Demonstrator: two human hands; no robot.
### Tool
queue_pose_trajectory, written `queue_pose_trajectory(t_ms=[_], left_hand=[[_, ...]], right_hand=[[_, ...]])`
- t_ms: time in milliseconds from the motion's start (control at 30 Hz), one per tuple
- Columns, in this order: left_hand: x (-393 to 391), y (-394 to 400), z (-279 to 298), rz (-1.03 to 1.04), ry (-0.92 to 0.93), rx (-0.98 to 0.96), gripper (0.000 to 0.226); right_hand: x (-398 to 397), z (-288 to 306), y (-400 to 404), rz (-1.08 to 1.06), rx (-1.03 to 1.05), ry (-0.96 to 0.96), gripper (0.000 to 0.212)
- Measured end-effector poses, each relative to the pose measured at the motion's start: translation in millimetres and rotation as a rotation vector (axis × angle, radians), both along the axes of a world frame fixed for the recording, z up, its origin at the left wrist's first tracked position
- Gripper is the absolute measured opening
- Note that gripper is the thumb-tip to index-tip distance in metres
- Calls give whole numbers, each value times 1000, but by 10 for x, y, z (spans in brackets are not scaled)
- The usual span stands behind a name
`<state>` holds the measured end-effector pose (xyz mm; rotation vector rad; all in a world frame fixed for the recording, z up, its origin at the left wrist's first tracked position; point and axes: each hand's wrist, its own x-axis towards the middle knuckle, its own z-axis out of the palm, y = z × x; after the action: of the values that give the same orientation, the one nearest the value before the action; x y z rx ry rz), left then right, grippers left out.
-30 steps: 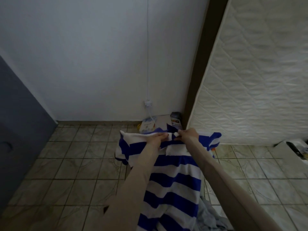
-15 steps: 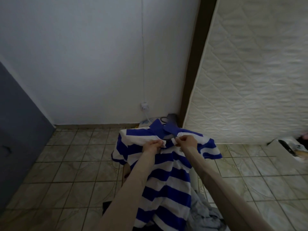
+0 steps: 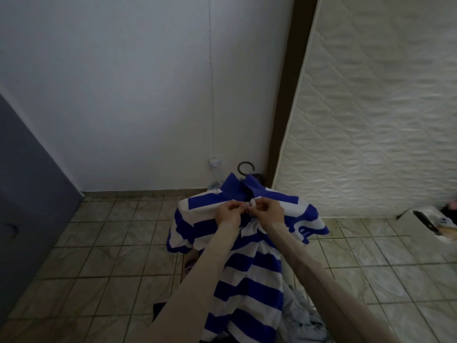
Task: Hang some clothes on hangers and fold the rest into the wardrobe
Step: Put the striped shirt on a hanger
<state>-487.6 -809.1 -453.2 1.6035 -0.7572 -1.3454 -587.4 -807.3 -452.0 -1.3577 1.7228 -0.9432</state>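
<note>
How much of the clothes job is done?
Done: the striped shirt already sits on a hanger, whose hook pokes out above the collar. In hand: the left hand and right hand pinch its placket. Left: hanging it up, plus the pale clothes heaped below.

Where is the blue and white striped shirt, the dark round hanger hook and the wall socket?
blue and white striped shirt [image 3: 249,288]: head view, front stripes.
dark round hanger hook [image 3: 245,167]: head view, loop above collar.
white wall socket [image 3: 214,162]: head view, its face.
</note>
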Motion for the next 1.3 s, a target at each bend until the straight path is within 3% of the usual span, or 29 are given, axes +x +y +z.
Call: queue_pose_trajectory(t_ms=[267, 733, 833, 1300], left_hand=[[-13, 26, -8, 11, 194, 40, 16], [19, 69, -36, 56, -35, -50, 20], [30, 61, -61, 57, -25, -67, 12], [110, 54, -101, 21, 105, -12, 15]], right_hand=[[17, -19, 64, 27, -19, 51, 8], [21, -46, 99, 18, -103, 30, 12], [46, -54, 113, 15, -99, 66, 12], [98, 3, 112, 33, -66, 115, 11]])
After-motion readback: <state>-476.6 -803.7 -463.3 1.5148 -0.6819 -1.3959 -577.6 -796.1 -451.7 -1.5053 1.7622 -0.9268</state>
